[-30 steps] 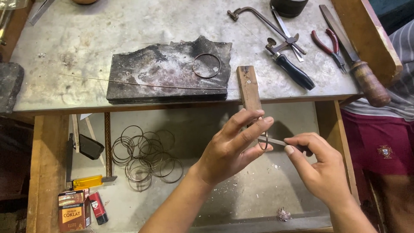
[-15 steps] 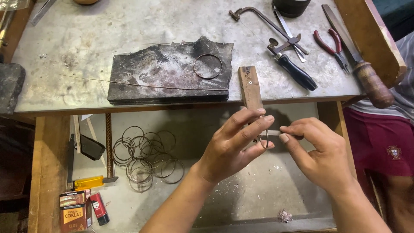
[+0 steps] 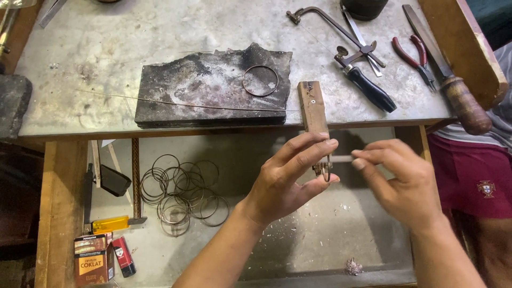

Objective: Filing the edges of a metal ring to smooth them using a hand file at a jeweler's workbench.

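At the far left of the open drawer (image 3: 298,250), a yellow-handled tool (image 3: 109,224), a small carton (image 3: 93,260) and a red tube (image 3: 124,257) are lying out of the way. Beside them a heap of thin wire rings (image 3: 181,194) is sitting loose, seemingly kept within reach. Above, on the tabletop (image 3: 106,48), a scorched dark slab (image 3: 208,88) is carrying one wire ring (image 3: 260,80) and a long straight wire (image 3: 176,103).

A wooden peg (image 3: 312,106) is jutting over the drawer, probably as a rest. Just below it the left hand (image 3: 288,181) is pinching a small metal ring (image 3: 324,169) in a narrow grip between thumb and fingers. The right hand (image 3: 397,178), blurred, is bringing a thin tool (image 3: 341,158) up to that ring; its grip is closing narrowly around it.

Further right, a saw frame (image 3: 341,32), red pliers (image 3: 413,56) and a wooden-handled file (image 3: 453,85) are lying parked.
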